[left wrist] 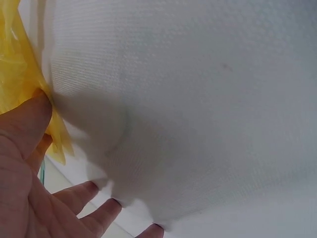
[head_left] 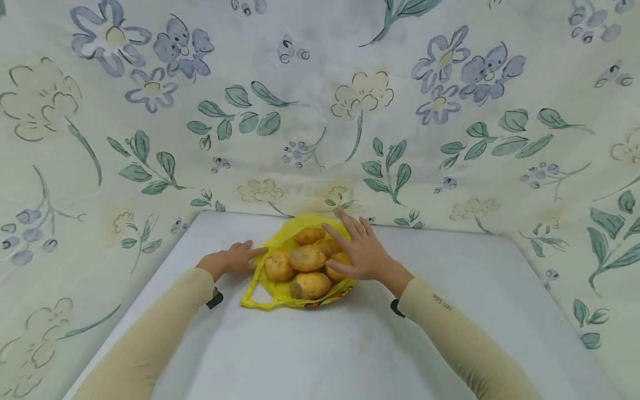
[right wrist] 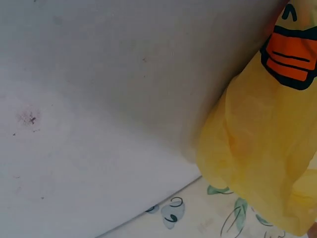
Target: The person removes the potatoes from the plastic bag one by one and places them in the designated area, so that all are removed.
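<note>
Several brown potatoes [head_left: 306, 258] lie piled on a yellow plastic bag [head_left: 272, 300] spread flat on the white table [head_left: 320, 344]. My left hand [head_left: 235, 259] lies flat on the table at the bag's left edge, its fingertips touching the plastic; the left wrist view shows the thumb [left wrist: 25, 124] against the yellow bag [left wrist: 15, 79]. My right hand [head_left: 357, 250] hovers with straight spread fingers over the right side of the pile, resting on or just above a potato. In the right wrist view only the bag [right wrist: 257, 148] with an orange and black print shows.
A floral cloth [head_left: 320, 111] hangs as a backdrop behind and on both sides of the table. The table's far edge runs just behind the bag.
</note>
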{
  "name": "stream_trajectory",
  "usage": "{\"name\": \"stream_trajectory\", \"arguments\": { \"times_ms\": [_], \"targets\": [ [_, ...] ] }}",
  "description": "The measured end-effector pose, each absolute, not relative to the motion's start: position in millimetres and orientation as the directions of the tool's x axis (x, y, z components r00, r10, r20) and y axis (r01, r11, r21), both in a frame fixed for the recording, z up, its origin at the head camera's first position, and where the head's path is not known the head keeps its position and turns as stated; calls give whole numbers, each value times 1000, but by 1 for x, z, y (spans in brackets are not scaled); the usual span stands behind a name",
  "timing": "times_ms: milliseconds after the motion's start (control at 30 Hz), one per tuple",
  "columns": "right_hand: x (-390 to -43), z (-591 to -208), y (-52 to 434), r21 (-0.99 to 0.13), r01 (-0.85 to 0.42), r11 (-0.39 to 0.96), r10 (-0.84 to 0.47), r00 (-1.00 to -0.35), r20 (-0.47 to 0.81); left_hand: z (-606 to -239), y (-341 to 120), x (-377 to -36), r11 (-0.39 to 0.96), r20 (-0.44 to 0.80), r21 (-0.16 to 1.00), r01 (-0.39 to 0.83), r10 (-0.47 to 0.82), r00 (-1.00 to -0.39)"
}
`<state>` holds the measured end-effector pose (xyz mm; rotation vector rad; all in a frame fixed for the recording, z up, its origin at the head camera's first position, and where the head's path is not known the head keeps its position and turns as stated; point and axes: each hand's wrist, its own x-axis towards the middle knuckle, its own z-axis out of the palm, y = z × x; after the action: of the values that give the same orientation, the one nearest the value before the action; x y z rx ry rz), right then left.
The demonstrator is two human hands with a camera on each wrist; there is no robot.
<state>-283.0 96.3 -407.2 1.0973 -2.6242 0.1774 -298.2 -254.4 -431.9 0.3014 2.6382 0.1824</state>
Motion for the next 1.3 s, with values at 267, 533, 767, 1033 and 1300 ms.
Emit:
{"name": "stream_trajectory", "arguments": {
  "times_ms": [267,533,767,1033,1300],
  "targets": [
    [-283,-410,88,1,-724,690,-690,-657,304,-425,-254,-296,968,-434,153,200,248,-866],
    [-284,-413,80,10,-740,673,-706,-638,308,-429,-251,-301,968,-431,156,195,244,-869],
    [-283,-415,74,27,-770,637,-729,-591,345,-432,-253,-300,971,-438,160,176,229,-869],
    [-282,-420,69,43,-804,593,-759,-541,362,-434,-255,-302,969,-431,160,191,243,-869],
    [-276,-420,60,-23,-848,529,-781,-497,378,-434,-254,-302,968,-435,168,186,242,-867]
  ]
}}
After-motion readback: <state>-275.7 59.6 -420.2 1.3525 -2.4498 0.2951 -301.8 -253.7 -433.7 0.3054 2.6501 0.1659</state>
